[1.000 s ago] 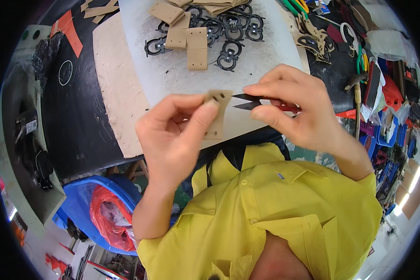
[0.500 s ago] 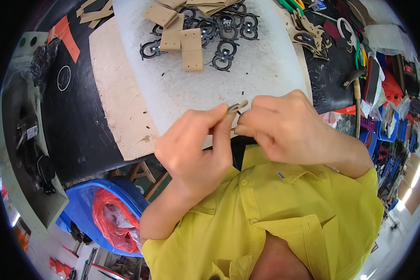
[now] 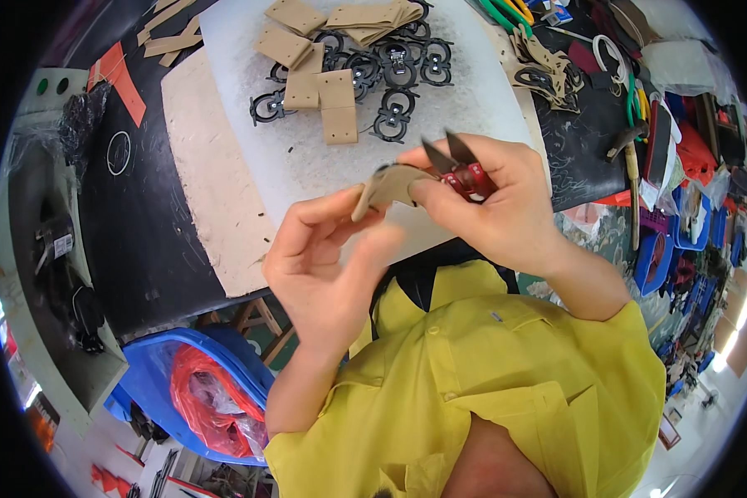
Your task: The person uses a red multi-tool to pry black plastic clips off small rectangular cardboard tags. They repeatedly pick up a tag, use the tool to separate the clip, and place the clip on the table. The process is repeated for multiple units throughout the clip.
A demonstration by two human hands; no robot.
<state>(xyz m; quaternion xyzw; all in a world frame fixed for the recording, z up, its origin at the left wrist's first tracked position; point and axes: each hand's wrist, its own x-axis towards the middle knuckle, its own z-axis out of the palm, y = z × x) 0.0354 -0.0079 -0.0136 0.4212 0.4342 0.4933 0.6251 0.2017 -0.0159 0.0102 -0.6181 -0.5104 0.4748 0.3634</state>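
My right hand (image 3: 506,195) is closed on small red-handled snips (image 3: 465,174), their dark blades pointing up and away. Its thumb and fingers also pinch a curved beige strap (image 3: 394,187), which shows a dark edge on top. My left hand (image 3: 315,257) lies at the strap's other end, fingertips touching it, while the blurred thumb stands apart from the fingers. Beyond both hands, beige tabs with small holes (image 3: 339,108) lie piled among black ring-shaped buckles (image 3: 393,114) with metal centres.
The pile rests on a whitish translucent sheet (image 3: 266,158) over tan board (image 3: 216,191), on a black table (image 3: 129,241). A hammer (image 3: 631,145) and more strap pieces (image 3: 548,70) are at the right. A blue bin (image 3: 153,390) with red plastic stands below left.
My right hand has turned, bringing the snips and strap into clearer sight. The left thumb has come away from the strap, and that hand has shifted slightly left.
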